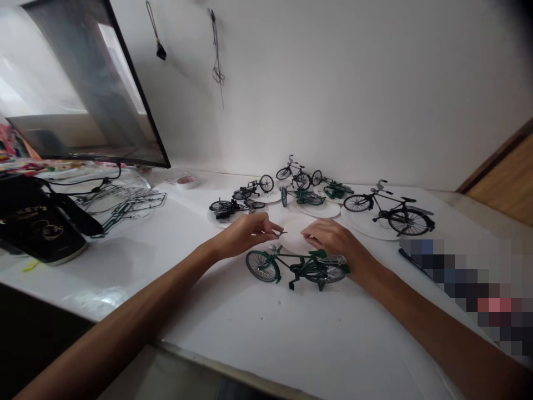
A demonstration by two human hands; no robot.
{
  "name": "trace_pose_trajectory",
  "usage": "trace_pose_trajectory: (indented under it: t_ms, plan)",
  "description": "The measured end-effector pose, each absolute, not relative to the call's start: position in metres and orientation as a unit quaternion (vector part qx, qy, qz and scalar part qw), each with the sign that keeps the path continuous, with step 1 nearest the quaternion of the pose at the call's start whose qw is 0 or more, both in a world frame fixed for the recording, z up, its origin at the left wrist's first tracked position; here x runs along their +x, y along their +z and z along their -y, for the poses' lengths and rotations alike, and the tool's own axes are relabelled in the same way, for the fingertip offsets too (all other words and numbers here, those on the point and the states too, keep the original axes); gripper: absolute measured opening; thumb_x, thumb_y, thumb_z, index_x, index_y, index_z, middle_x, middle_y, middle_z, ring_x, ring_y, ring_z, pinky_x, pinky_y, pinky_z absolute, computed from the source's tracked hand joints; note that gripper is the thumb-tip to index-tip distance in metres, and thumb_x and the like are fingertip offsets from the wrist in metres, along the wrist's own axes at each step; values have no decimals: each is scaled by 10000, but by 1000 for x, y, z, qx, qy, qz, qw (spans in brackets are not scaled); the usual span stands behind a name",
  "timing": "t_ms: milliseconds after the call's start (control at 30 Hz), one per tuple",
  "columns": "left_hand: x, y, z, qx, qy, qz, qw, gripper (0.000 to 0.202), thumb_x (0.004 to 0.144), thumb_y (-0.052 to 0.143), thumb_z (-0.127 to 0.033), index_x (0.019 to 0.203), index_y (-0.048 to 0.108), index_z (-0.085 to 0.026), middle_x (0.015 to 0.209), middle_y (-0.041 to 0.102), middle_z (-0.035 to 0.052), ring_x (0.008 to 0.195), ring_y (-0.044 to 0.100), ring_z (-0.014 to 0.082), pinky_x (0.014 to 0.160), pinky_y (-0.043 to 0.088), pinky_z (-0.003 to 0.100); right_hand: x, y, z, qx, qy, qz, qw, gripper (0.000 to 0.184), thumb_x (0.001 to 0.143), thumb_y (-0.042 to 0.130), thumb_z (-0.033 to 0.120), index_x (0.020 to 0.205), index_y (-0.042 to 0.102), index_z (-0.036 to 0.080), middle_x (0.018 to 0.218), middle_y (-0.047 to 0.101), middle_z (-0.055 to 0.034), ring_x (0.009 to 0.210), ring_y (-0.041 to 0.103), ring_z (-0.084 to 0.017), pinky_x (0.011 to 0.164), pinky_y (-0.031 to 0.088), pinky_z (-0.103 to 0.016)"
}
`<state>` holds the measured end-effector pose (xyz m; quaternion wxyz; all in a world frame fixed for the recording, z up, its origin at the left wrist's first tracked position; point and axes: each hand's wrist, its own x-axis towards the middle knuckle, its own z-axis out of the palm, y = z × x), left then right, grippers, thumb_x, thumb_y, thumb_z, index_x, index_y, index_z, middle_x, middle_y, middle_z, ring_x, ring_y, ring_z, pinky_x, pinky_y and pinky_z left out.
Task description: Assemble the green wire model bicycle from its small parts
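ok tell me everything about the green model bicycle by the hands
A miniature bicycle with a dark green, metal-looking frame, black tyres, thin spokes and a silver rear rack. It sits tilted on the white tabletop, front wheel to the left, pedals toward the person. The right hand is beside its rear wheel; contact is unclear.

**Figure: the wearer's arms and hands.** We saw the left forearm (125, 316) and the right forearm (433, 316) uncovered, each long and slender, narrowing toward the wrist. The left hand (244, 236) and the right hand (335, 239) were likewise bare, with slim, tapering fingers (268, 226). We could not resolve the nails or knuckle creases at this image size.
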<state>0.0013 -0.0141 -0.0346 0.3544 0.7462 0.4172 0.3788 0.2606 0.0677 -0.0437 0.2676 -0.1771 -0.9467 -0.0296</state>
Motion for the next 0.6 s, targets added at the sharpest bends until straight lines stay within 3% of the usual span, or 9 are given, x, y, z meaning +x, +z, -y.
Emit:
trace_pose_trajectory:
  t_ms: [233, 400, 600]
  plan:
    - [11, -34, 14, 700, 419, -404, 413, 216, 870, 657, -289, 818, 476, -183, 1145, 709, 120, 1231, 617, 274, 845, 585, 307, 257, -41, -56, -168, 9, 929, 330, 157, 957, 478, 138, 976, 631, 170, 943, 688, -98, 827, 665, -194, 707, 538, -311]
    - [16, -34, 14, 727, 398, -412, 379, 199, 856, 665, -292, 805, 509, -179, 1099, 718, 126, 1274, 582, 292, 824, 595, 288, 251, -43, -54, -169, 35, 916, 363, 122, 930, 533, 121, 968, 633, 180, 949, 688, -84, 884, 661, -201, 763, 546, -326]
    - [12, -43, 6, 738, 366, -451, 344, 229, 848, 666, -328, 810, 510, -165, 1282, 654, 143, 1088, 694, 251, 778, 586, 285, 248, -46, -56, -211, 60, 883, 416, 147, 912, 559, 81, 910, 655, 192, 947, 719, -60, 868, 681, -178, 764, 551, -300]
